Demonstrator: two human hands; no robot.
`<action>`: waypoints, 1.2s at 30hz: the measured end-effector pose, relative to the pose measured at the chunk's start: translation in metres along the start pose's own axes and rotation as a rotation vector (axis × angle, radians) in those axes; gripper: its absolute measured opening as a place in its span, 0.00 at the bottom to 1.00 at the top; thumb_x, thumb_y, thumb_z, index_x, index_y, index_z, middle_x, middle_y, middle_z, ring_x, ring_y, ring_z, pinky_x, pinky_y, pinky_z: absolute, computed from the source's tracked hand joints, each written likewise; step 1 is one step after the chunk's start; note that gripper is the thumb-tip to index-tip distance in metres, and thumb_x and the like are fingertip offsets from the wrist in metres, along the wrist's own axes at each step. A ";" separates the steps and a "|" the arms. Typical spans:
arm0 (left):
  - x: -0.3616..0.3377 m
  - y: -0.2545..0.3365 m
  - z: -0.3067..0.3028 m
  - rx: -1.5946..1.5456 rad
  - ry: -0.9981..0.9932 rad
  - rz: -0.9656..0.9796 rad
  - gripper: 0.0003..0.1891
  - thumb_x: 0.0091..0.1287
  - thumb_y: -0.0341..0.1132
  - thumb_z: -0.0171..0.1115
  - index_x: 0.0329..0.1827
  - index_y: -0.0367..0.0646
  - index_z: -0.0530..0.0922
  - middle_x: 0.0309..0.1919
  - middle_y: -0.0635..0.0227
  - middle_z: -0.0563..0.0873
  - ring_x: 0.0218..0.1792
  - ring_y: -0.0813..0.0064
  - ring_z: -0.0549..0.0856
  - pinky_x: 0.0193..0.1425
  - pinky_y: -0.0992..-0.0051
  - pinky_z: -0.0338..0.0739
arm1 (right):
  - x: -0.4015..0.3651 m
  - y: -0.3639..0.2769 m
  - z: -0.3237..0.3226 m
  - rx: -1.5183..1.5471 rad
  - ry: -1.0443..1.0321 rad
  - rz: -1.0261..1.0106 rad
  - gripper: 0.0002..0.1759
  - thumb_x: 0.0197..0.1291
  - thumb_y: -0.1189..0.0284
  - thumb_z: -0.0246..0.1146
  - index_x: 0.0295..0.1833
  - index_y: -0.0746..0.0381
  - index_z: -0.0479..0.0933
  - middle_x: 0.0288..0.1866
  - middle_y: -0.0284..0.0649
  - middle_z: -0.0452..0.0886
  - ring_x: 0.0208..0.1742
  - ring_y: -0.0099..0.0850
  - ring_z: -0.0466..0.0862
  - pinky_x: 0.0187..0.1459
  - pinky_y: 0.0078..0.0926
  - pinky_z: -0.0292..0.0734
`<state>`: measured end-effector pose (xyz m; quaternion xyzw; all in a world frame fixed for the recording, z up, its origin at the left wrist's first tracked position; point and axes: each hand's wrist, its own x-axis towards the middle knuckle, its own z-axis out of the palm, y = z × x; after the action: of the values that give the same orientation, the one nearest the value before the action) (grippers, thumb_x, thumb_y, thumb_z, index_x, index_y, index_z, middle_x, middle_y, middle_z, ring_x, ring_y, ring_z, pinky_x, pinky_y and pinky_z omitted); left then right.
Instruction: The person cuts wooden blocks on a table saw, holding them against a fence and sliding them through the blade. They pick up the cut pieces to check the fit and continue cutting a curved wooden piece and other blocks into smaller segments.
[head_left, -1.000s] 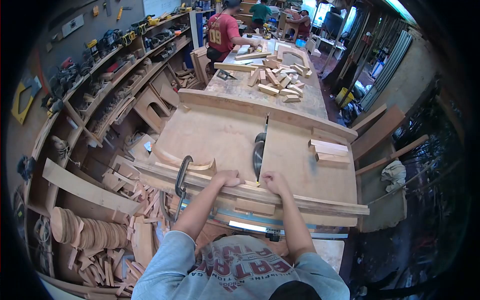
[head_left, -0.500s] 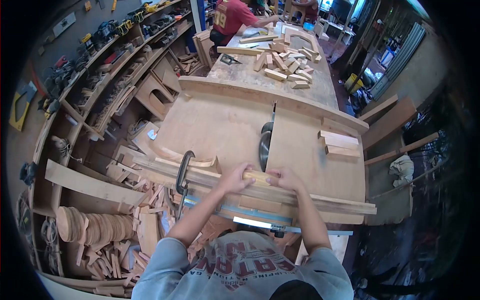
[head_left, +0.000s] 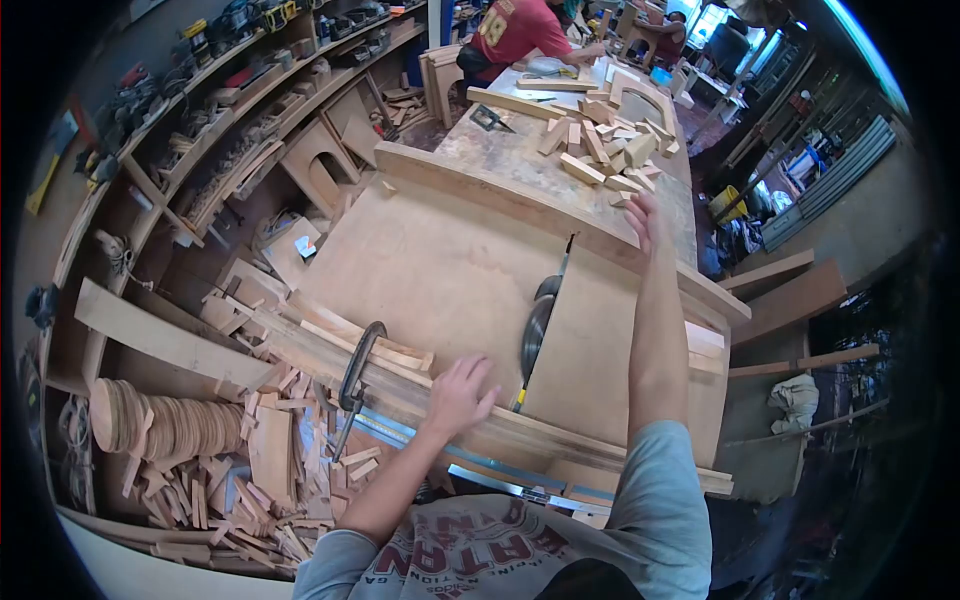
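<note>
My left hand (head_left: 462,396) rests flat near the front of the saw table (head_left: 430,255), fingers spread and nothing in them. Under and beside it runs the long wooden rail (head_left: 530,438), with a black C-clamp (head_left: 360,365) on the rail to its left. My right arm reaches across the table, and my right hand (head_left: 648,222) is over the far wooden fence (head_left: 510,200), fingers loosely extended towards the pile of wooden blocks (head_left: 590,150). One pale block (head_left: 640,150) sits tilted at the top of the pile. Between my hands stands the circular saw blade (head_left: 538,330).
Cut wooden blocks (head_left: 705,340) lie at the table's right, partly behind my forearm. A person in a red shirt (head_left: 520,38) leans over the far workbench (head_left: 455,150). Wood offcuts (head_left: 270,460) cover the floor at left, below tool shelves (head_left: 240,90).
The block my two hands held at the rail has left them. My right hand has swung forward to the pile, where another block shows; my left hand has shifted slightly left and down.
</note>
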<state>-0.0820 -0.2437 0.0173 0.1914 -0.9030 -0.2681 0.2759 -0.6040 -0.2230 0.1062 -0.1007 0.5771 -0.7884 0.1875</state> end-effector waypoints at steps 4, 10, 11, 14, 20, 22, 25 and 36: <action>0.002 -0.004 -0.001 0.009 0.040 -0.001 0.22 0.67 0.41 0.74 0.61 0.43 0.84 0.62 0.60 0.87 0.62 0.56 0.86 0.61 0.57 0.86 | 0.050 0.073 -0.078 0.149 -0.778 0.198 0.11 0.79 0.66 0.63 0.57 0.61 0.81 0.45 0.38 0.88 0.37 0.26 0.88 0.36 0.23 0.87; 0.004 0.003 0.003 -0.030 0.008 0.025 0.19 0.66 0.40 0.75 0.57 0.43 0.86 0.61 0.60 0.88 0.61 0.56 0.87 0.61 0.58 0.86 | -0.053 0.083 -0.202 -0.406 0.317 -0.043 0.15 0.68 0.79 0.65 0.57 0.67 0.88 0.33 0.37 0.87 0.27 0.23 0.84 0.25 0.24 0.76; 0.003 0.003 0.005 -0.033 -0.012 0.026 0.19 0.65 0.39 0.75 0.57 0.43 0.86 0.60 0.60 0.89 0.60 0.55 0.88 0.61 0.58 0.86 | -0.047 0.083 -0.248 -0.461 0.339 -0.065 0.16 0.65 0.79 0.65 0.57 0.65 0.89 0.33 0.38 0.89 0.28 0.24 0.85 0.27 0.25 0.78; 0.004 0.003 0.010 -0.017 -0.034 0.052 0.17 0.64 0.38 0.76 0.54 0.42 0.87 0.57 0.60 0.90 0.57 0.55 0.89 0.60 0.59 0.86 | -0.059 0.077 -0.365 -0.862 0.467 -0.099 0.21 0.58 0.76 0.66 0.57 0.60 0.92 0.41 0.43 0.94 0.36 0.32 0.92 0.39 0.32 0.87; 0.010 0.013 0.014 -0.064 -0.077 0.071 0.15 0.63 0.33 0.76 0.51 0.40 0.87 0.54 0.58 0.91 0.54 0.53 0.89 0.59 0.58 0.85 | -0.139 0.052 -0.378 -1.427 0.508 0.138 0.24 0.57 0.73 0.62 0.59 0.53 0.92 0.55 0.46 0.93 0.63 0.47 0.90 0.65 0.44 0.84; 0.010 0.012 0.014 -0.081 -0.095 0.070 0.14 0.63 0.32 0.76 0.51 0.39 0.87 0.54 0.57 0.91 0.54 0.52 0.89 0.59 0.58 0.84 | -0.155 0.071 -0.371 -1.586 0.268 -0.115 0.27 0.58 0.75 0.62 0.64 0.50 0.88 0.65 0.42 0.89 0.67 0.46 0.87 0.67 0.44 0.84; 0.009 0.015 0.014 -0.069 -0.094 0.051 0.14 0.63 0.32 0.76 0.50 0.39 0.87 0.53 0.56 0.91 0.54 0.51 0.89 0.60 0.59 0.84 | -0.176 0.073 -0.338 -1.729 0.265 -0.154 0.30 0.60 0.75 0.64 0.70 0.49 0.82 0.71 0.39 0.83 0.68 0.44 0.85 0.69 0.45 0.83; 0.011 0.008 0.015 -0.032 -0.119 0.062 0.13 0.65 0.33 0.75 0.50 0.38 0.87 0.54 0.56 0.91 0.52 0.52 0.89 0.58 0.58 0.84 | -0.199 0.047 -0.317 -1.972 0.007 -0.236 0.26 0.58 0.75 0.69 0.64 0.51 0.79 0.65 0.39 0.85 0.64 0.44 0.85 0.61 0.45 0.85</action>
<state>-0.1011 -0.2367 0.0157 0.1427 -0.9189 -0.2845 0.2330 -0.5340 0.1228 -0.0266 -0.2659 0.9615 0.0304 -0.0616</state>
